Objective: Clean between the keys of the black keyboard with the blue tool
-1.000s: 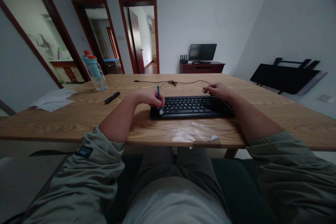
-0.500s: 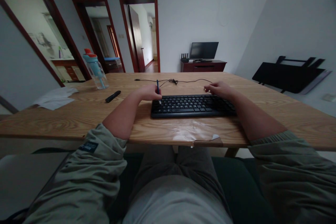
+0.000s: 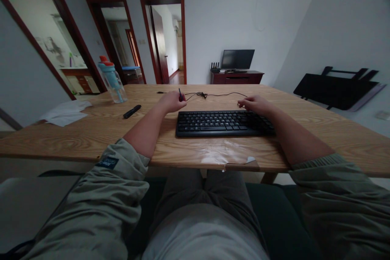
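Note:
My left hand (image 3: 175,102) is closed in a pinch around a thin dark-blue stick (image 3: 180,93), just off the back left corner of the keyboard (image 3: 219,124). The stick's upper end pokes up above the fingers; its lower end is hidden. At the keyboard's back right edge, my right hand (image 3: 256,103) has its fingers bent inward, with thumb and forefinger close together. I cannot make out anything between them. My right forearm lies across the right end of the black keyboard. Behind it, a black cable (image 3: 201,95) runs in a loose bundle.
On the left of the wooden table (image 3: 170,152) are a black marker-like object (image 3: 132,111), a clear and blue water bottle (image 3: 112,81) with a red lid, and white paper sheets (image 3: 65,113). A torn strip of clear tape (image 3: 250,159) marks the front edge.
My left hand has lifted and drawn back left, taking the stick away from the keyboard's left keys. The stick's white tip no longer shows. My right hand has stayed in place.

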A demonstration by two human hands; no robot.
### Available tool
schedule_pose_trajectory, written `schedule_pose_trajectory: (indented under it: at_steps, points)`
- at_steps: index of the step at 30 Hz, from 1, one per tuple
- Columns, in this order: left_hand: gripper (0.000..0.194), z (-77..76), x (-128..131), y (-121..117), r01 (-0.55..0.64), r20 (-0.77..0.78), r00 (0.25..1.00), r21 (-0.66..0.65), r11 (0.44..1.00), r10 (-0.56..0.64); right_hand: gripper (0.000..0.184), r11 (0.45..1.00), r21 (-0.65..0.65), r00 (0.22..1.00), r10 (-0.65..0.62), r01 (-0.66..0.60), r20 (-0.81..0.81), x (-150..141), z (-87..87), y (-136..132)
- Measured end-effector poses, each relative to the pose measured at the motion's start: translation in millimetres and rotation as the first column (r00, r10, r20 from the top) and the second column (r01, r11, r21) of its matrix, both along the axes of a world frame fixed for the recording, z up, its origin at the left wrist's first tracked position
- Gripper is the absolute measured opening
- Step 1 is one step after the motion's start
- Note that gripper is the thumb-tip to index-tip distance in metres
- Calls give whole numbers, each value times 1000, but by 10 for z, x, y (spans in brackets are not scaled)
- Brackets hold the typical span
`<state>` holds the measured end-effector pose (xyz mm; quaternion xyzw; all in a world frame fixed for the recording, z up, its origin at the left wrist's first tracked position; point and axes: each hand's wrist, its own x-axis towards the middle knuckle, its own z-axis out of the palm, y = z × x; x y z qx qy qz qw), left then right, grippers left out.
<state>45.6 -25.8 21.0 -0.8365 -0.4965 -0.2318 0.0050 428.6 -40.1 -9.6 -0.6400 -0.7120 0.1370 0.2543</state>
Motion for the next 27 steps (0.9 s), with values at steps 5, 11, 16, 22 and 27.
schedule_pose_trajectory:
  at_steps: [5, 11, 16, 22, 27]
  points:
    - [22, 140, 172, -309, 336, 183, 941, -372, 865, -286, 49, 1000, -14, 1000, 1, -1, -18, 29, 6, 25]
    - [18, 112, 303, -415, 379, 58, 901, -591, 713, -430, 48, 1000, -24, 1000, -19, 18, -21, 19, 33, 2]
    - [18, 87, 269, -351, 324, 12, 924, -554, 767, -382, 49, 999, -33, 1000, -16, 16, -11, 6, 39, -1]
    - [21, 89, 253, -321, 203, -40, 970, -426, 882, -242, 49, 999, -28, 1000, -15, 15, -7, 10, 18, 11]
    - [16, 94, 218, -305, 149, -72, 979, -376, 915, -189, 50, 999, -32, 1000, -9, 9, 6, 27, 1, 22]
